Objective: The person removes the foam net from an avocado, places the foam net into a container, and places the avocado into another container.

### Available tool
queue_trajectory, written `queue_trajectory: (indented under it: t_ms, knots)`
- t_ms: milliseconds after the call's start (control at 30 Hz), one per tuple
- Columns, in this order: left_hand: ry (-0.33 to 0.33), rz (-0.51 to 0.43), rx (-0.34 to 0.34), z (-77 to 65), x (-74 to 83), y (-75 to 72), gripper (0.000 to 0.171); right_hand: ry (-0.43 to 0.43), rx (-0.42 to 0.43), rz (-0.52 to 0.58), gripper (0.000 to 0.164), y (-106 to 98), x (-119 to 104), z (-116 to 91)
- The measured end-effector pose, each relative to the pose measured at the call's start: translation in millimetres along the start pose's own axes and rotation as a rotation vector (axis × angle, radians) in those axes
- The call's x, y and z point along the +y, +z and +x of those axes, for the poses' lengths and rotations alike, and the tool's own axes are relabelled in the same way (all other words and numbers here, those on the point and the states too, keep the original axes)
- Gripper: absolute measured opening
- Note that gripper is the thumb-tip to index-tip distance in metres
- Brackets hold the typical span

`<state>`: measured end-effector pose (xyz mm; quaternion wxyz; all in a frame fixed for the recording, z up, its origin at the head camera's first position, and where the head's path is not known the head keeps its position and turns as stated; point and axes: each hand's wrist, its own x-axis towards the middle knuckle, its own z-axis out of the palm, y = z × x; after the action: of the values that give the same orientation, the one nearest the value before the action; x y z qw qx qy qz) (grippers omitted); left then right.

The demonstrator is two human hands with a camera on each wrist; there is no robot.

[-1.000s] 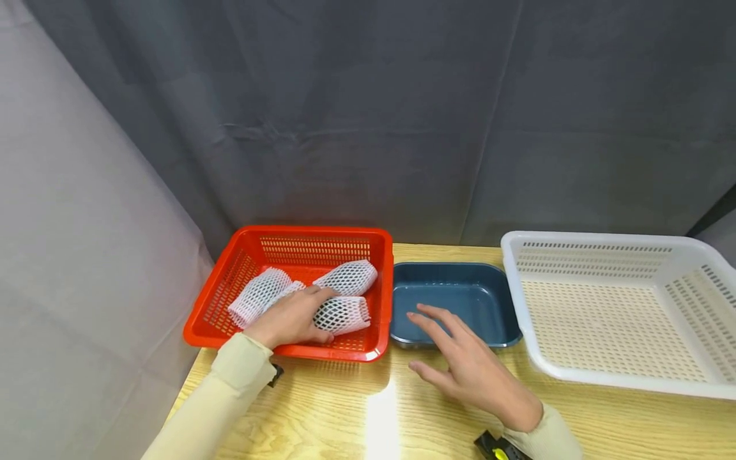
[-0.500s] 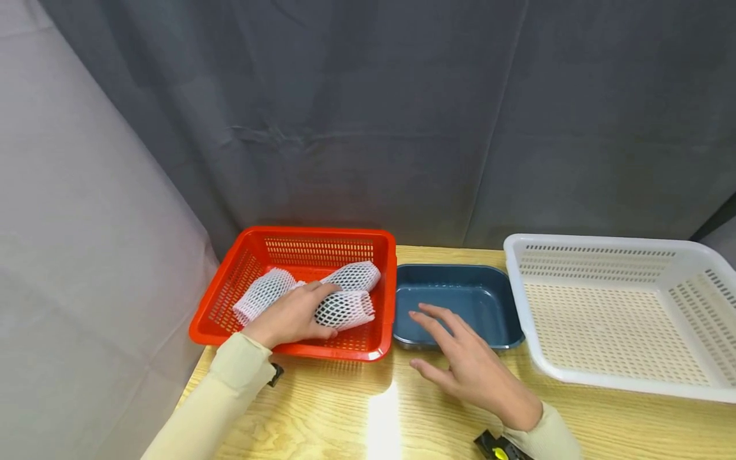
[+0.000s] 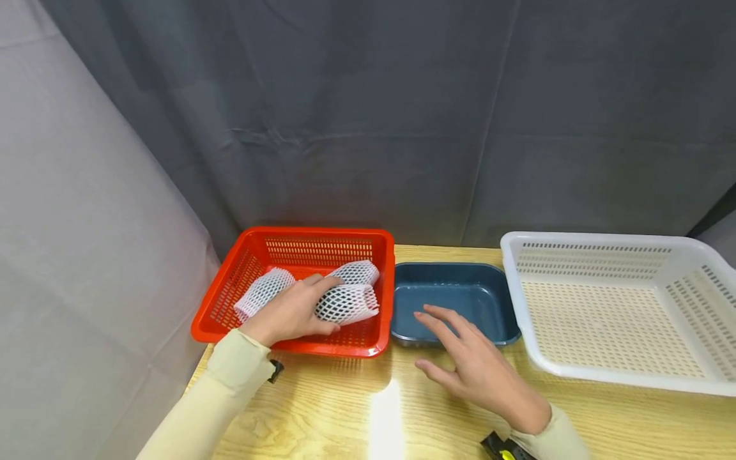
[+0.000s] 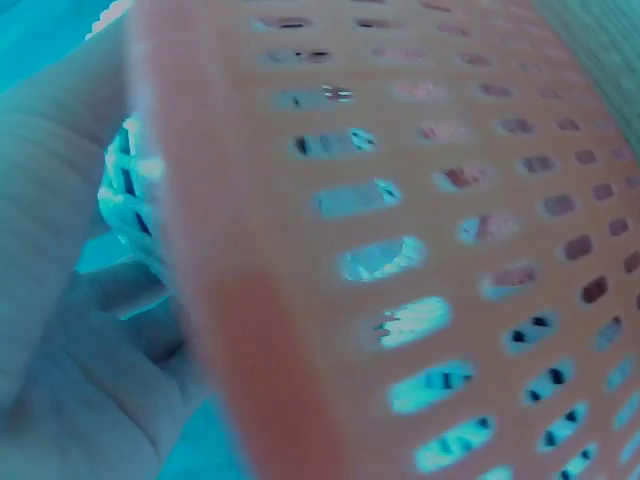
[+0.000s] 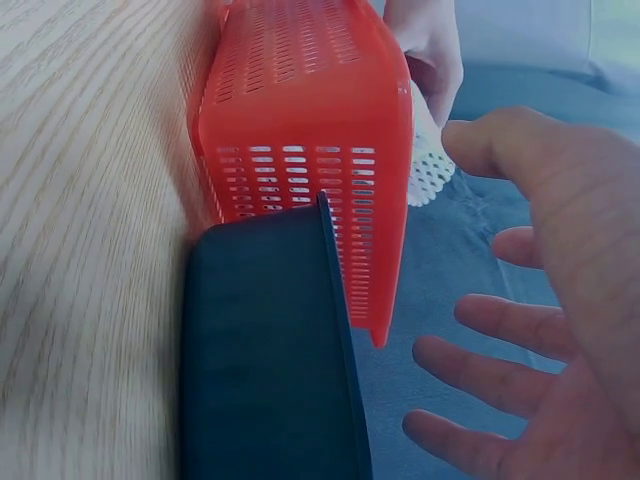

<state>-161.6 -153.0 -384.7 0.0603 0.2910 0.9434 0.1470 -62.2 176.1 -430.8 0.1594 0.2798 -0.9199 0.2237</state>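
Raised slightly, the front net [image 3: 347,305] is pinched between your left hand's [image 3: 292,312] thumb and fingers, over the red basket [image 3: 356,351]; its long axis runs rightward; your right hand [image 3: 480,367], farther off, spreads its fingers.

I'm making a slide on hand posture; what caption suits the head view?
Left hand grips a white mesh sleeve in a red basket; right hand open near a blue tray.

White foam net [image 3: 349,304], tube-shaped, holey mesh. One end's in the person's left hand [image 3: 293,310]; rest sticks out right of the grip, roughly sideways, jagged end outermost.
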Motion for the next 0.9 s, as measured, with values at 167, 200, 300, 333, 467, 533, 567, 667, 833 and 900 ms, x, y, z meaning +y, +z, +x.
queue_trajectory:
  t_ms: [167,200,300,333,467,533,567,667,833,900]
  knots:
    - [0.004,0.018,0.016,-2.6,8.0,-5.9,0.077,-0.009,0.002,-0.010,0.075,-5,0,-1]
    - [0.004,0.020,0.018,-3.2,9.8,-7.0,0.077,-0.010,0.004,-0.012,0.075,-6,1,-2]
    - [-0.007,0.021,0.015,-5.6,15.0,-9.7,0.078,-0.014,0.010,-0.014,0.075,-8,1,-2]
    - [-0.012,0.018,0.012,-6.4,16.9,-10.5,0.078,-0.014,0.011,-0.014,0.074,-9,1,-3]
    - [-0.016,0.011,0.012,-8.7,24.8,-14.8,0.079,-0.018,0.014,-0.019,0.073,-11,1,-4]
    - [0.008,0.017,0.023,-8.8,28.1,-16.3,0.078,-0.024,0.020,-0.024,0.071,-12,2,-4]
    - [0.020,0.024,0.029,-9.0,29.8,-17.0,0.077,-0.026,0.022,-0.027,0.070,-13,2,-4]
    - [0.051,0.040,0.039,-9.3,34.4,-17.7,0.075,-0.032,0.035,-0.034,0.069,-15,1,-3]
    - [0.085,0.047,0.055,-11.0,43.3,-20.7,0.073,-0.042,0.050,-0.044,0.068,-18,-1,-4]
    - [0.106,0.043,0.065,-11.9,47.7,-22.1,0.071,-0.044,0.056,-0.051,0.067,-19,-1,-5]
